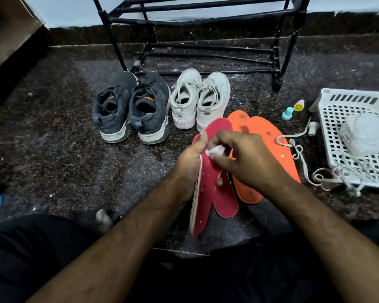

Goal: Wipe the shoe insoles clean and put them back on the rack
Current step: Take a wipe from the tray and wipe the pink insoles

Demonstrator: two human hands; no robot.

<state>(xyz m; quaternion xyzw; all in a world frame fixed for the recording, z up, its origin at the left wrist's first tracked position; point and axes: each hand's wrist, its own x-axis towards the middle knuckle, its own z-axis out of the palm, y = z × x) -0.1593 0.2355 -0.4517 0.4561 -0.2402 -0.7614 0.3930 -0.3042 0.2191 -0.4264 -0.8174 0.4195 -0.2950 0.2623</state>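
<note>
Speckled floor. My left hand (192,156) grips the red insole (208,184) upright; right hand (241,158) pinches a white wipe (216,150) — press firmly, stroke toe to heel.

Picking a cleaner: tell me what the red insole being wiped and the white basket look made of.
Red insole: seemingly foam under a matte fabric-like top, since its edge shows a pale layer. White basket: apparently moulded plastic, smooth, with a regular grid of holes.

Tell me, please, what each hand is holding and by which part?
The left hand grips a red insole by its left edge, near the toe half. The right hand pinches a small white wipe in its fingertips, pressed on that insole.
</note>
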